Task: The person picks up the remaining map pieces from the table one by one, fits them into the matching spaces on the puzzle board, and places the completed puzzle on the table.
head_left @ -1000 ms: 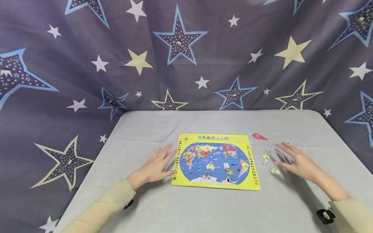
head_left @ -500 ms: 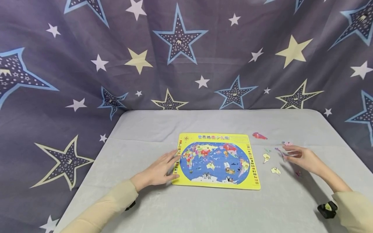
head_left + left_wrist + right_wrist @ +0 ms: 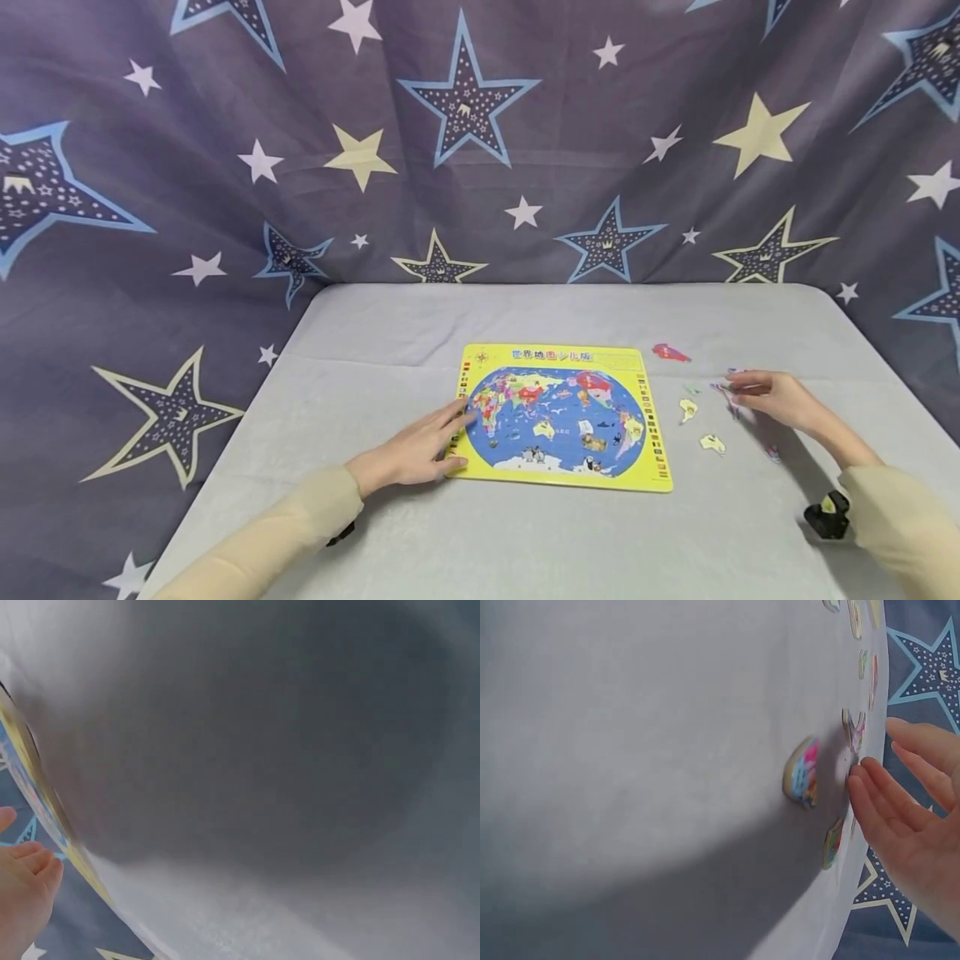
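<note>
We see the map board (image 3: 562,408) flat on the table (image 3: 570,542) between the hands, the left hand (image 3: 411,448) laid over its near edge with fingers loosely extended, probably to steady it. The right hand (image 3: 791,408) has its thumb apart from its fingers and grips nothing we can make out; the loose purple piece (image 3: 720,389) lies just beside its fingertips, presumably for easy reach. Whether they touch we cannot tell. Those fingers partly hide another piece (image 3: 737,370); the left wrist view catches only a sliver of board.

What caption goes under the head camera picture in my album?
Left hand at a world map puzzle board, right hand by loose puzzle pieces.
</note>
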A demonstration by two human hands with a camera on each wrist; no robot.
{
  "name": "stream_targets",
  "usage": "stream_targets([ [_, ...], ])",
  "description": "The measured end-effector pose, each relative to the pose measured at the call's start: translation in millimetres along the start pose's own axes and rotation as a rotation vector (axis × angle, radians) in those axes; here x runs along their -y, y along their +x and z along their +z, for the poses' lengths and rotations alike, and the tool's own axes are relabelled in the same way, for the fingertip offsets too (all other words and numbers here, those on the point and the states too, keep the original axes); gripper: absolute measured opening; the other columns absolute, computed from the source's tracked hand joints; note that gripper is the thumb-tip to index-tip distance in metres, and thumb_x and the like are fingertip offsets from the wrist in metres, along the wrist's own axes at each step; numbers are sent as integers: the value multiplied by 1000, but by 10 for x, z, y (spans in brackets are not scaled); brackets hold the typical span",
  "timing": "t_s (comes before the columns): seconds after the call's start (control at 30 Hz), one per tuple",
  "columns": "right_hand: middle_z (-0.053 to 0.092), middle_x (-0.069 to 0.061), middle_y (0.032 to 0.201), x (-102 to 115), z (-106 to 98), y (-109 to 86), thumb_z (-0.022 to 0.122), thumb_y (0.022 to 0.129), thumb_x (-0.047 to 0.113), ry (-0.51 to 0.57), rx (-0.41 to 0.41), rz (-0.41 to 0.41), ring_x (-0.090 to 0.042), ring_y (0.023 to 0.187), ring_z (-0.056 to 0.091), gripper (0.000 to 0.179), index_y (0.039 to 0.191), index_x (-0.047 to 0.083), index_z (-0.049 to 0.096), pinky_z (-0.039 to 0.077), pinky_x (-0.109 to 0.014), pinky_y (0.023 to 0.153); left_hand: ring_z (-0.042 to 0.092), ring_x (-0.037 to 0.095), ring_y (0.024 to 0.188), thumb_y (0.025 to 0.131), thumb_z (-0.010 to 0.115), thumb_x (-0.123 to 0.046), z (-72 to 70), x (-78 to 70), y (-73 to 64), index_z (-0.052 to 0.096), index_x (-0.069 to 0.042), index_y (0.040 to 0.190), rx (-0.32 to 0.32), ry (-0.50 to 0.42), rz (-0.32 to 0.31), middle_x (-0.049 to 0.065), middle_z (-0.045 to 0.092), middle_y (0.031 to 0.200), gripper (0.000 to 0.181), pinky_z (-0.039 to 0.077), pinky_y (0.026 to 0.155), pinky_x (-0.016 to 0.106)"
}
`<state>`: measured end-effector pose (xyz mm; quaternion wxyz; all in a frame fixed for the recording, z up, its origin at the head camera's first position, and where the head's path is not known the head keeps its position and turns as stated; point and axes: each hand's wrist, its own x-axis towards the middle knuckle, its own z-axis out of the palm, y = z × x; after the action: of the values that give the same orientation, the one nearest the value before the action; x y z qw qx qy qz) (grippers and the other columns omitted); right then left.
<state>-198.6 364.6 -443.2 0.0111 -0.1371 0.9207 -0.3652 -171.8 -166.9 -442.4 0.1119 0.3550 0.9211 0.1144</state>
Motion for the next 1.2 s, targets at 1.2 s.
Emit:
stream_targets([
  [1.2, 64, -15, 75, 37, 115, 151, 65, 74, -1, -34, 39, 129, 1, 56, 45, 23, 91, -16, 62, 42, -19, 49, 12, 25, 134, 89, 47, -37, 82, -15, 27, 26, -16, 140, 92, -13, 19, 10, 6, 148, 59, 24, 106, 39],
])
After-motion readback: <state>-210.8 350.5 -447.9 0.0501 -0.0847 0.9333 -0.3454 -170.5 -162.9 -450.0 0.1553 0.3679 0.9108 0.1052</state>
